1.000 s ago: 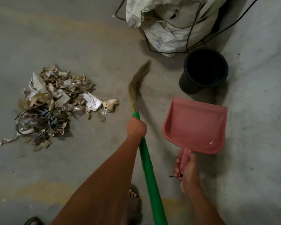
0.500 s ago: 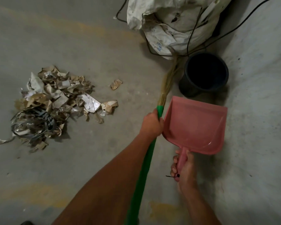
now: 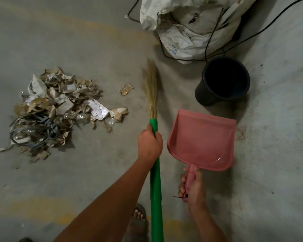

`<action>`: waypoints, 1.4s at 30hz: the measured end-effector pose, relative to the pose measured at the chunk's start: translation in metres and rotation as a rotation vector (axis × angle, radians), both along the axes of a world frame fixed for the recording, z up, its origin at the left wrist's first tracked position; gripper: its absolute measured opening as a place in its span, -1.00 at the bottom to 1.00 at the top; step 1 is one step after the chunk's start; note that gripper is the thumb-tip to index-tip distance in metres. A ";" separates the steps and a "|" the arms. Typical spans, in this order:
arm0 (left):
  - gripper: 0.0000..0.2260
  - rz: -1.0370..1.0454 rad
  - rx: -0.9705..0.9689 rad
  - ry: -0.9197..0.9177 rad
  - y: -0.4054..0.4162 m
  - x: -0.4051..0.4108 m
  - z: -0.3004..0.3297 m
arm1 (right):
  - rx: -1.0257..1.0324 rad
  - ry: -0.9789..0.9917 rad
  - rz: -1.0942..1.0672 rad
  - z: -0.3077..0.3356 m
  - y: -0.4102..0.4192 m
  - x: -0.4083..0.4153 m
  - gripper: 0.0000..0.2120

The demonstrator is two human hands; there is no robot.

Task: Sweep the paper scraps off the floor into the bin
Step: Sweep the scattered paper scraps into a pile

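A heap of torn paper scraps (image 3: 59, 105) with grey strapping lies on the concrete floor at the left. One loose scrap (image 3: 126, 89) sits apart, to the right of the heap. My left hand (image 3: 150, 144) grips the green handle of a straw broom (image 3: 151, 89), whose bristles point away between the loose scrap and the bin. My right hand (image 3: 192, 187) holds the handle of a pink dustpan (image 3: 201, 140), empty, just right of the broom. The black bin (image 3: 224, 81) stands beyond the dustpan.
A large white sack (image 3: 187, 27) with black cables (image 3: 215, 30) draped over it stands behind the bin. My sandalled foot (image 3: 137, 222) is at the bottom, beside the broom handle. A lighter wall or raised surface runs along the right.
The broom swung right toward the bin, then back left to the middle. A single scrap now lies apart from the heap. The dustpan has barely moved.
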State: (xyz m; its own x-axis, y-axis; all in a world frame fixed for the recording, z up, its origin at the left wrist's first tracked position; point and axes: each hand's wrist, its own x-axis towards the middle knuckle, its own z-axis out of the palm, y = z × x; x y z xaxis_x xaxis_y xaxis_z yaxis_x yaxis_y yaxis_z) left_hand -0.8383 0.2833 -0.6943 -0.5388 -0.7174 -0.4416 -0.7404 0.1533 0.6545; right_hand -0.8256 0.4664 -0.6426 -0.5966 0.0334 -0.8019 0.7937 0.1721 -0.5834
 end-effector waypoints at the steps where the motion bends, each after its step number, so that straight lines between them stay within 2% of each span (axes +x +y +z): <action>1: -0.75 -0.026 -0.006 0.035 0.002 -0.004 0.002 | -0.003 -0.006 0.006 0.001 -0.005 0.001 -0.60; 4: -0.74 -0.099 0.039 0.076 -0.001 -0.034 0.001 | -0.011 0.019 0.027 0.001 -0.011 0.002 -0.62; 6: -0.71 -0.094 0.111 0.000 -0.011 -0.055 -0.006 | -0.018 0.030 0.041 -0.002 -0.013 0.000 -0.62; 8: -0.69 -0.012 0.192 -0.110 -0.026 -0.062 -0.020 | -0.014 0.025 0.056 -0.004 -0.014 -0.002 -0.61; 11: -0.68 0.216 0.283 -0.218 -0.047 -0.036 -0.039 | -0.001 0.030 0.086 -0.004 -0.018 -0.004 -0.61; 15: -0.68 0.372 0.163 -0.234 -0.054 0.038 -0.041 | 0.006 0.038 0.115 -0.003 -0.031 0.000 -0.60; 18: -0.70 0.417 0.077 -0.150 -0.042 0.084 -0.028 | 0.003 0.046 0.144 -0.005 -0.041 0.008 -0.58; 21: -0.74 0.350 -0.015 0.027 -0.019 0.109 -0.013 | -0.023 0.048 0.159 -0.002 -0.054 0.016 -0.61; 25: -0.60 0.258 0.019 0.102 0.013 0.116 -0.008 | -0.037 0.063 0.177 0.002 -0.064 0.020 -0.62; 28: -0.64 0.153 0.083 0.064 0.018 0.120 -0.021 | -0.029 0.075 0.202 0.003 -0.065 0.021 -0.62; 32: -0.73 0.117 0.170 -0.114 -0.005 0.142 -0.043 | -0.010 0.069 0.235 -0.003 -0.068 0.031 -0.62; 37: -0.67 0.210 0.052 -0.207 -0.048 0.183 -0.054 | -0.028 0.035 0.272 -0.007 -0.081 0.055 -0.64; 42: -0.63 0.314 -0.035 -0.140 -0.071 0.224 -0.037 | -0.048 0.007 0.309 -0.002 -0.094 0.083 -0.65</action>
State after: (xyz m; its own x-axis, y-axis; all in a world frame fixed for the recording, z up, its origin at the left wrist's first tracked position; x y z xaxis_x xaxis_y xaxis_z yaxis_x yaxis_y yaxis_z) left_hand -0.6139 0.2127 -0.7315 -0.2255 -0.8546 -0.4677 -0.8373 -0.0753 0.5415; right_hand -0.7431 0.3723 -0.6451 -0.5781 -0.1884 -0.7939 0.7040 0.3766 -0.6021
